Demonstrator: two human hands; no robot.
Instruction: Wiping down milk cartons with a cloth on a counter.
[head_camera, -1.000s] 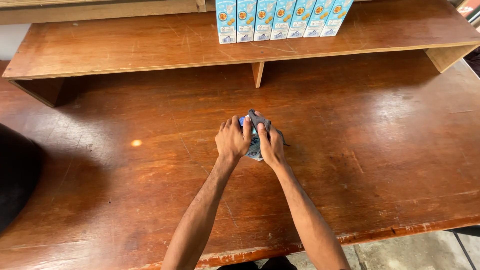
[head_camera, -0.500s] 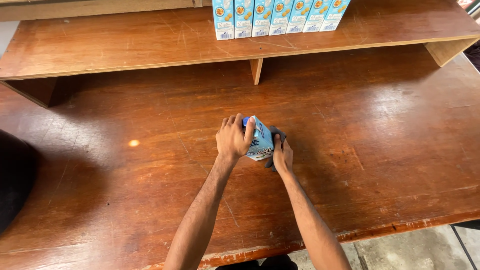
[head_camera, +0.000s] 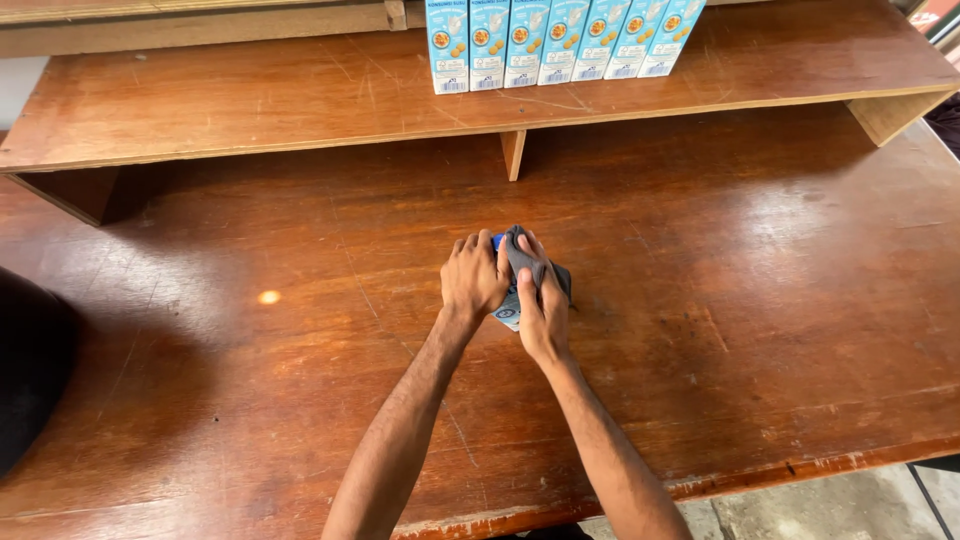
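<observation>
Both hands are sitting closer together now than half a second ago, and the grey cloth has come up over the top of the little carton, where before the carton's pale front was showing more. Going from biggest to smallest: the big brown wooden tabletop is shining and scratched, and it is carrying everything near the person. Behind it, a long wooden shelf is standing a bit higher, and a row of blue and white cartons is standing upright on it, side by side and touching. At the left edge a dark shape is peeking in, too dim to tell what it is. Near the middle of the tabletop, the left hand is curling around the left side of the carton and holding it. The right hand is pressing the grey cloth against the carton's top and right side. The small carton is sitting between the two hands, mostly hidden, with only a pale corner and a bit of blue showing. I think the carton is light and a little squashy, so a soft hold on its flat sides would be best. The cloth is looking soft and floppy.
</observation>
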